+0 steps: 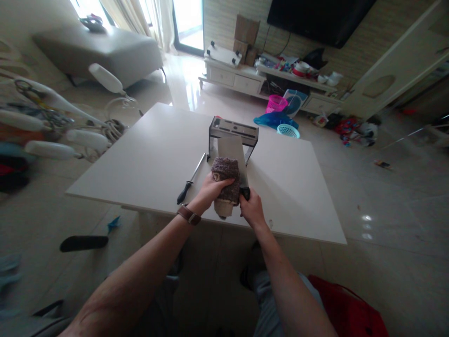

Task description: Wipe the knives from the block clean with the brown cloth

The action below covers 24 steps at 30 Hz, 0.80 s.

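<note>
My left hand is closed around a brown and beige cloth, pressing it against the flat blade of a wide cleaver. My right hand grips the cleaver's black handle, blade pointing away from me. Both hands are above the near middle of the white table. Just behind the blade stands a dark knife rack with slots on top. A sharpening steel with a black handle lies on the table to the left of my left hand.
A drying rack with white arms stands left of the table. Beyond are a grey sofa, a white TV cabinet, a pink basket and blue items on the glossy floor. A dark object lies on the floor at left.
</note>
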Tool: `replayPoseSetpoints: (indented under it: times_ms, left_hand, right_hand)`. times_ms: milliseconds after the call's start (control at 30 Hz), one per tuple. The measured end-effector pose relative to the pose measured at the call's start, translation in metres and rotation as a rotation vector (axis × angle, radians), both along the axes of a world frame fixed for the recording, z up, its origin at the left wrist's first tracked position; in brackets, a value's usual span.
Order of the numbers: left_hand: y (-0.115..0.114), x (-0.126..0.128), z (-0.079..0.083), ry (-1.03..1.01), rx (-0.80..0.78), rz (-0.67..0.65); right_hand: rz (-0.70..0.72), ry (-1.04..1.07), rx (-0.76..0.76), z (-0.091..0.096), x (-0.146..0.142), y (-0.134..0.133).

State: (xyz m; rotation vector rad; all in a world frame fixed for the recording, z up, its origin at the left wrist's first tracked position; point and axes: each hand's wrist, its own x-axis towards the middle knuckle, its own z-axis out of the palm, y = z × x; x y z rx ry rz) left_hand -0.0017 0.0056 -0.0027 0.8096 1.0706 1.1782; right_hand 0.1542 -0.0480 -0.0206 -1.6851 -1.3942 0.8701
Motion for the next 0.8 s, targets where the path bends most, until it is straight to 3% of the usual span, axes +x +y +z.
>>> replayPoseSetpoints:
  times_ms: [333, 800]
  left_hand:
    - [0.019, -0.027, 0.001, -0.085, -0.012, 0.243]
    - [0.014, -0.017, -0.005, -0.058, 0.028, 0.156]
  right_hand:
    - [0.154, -0.110, 0.000, 0.004, -0.005, -0.007]
    - [0.109, -0.109, 0.017, 0.002, -0.005, -0.004]
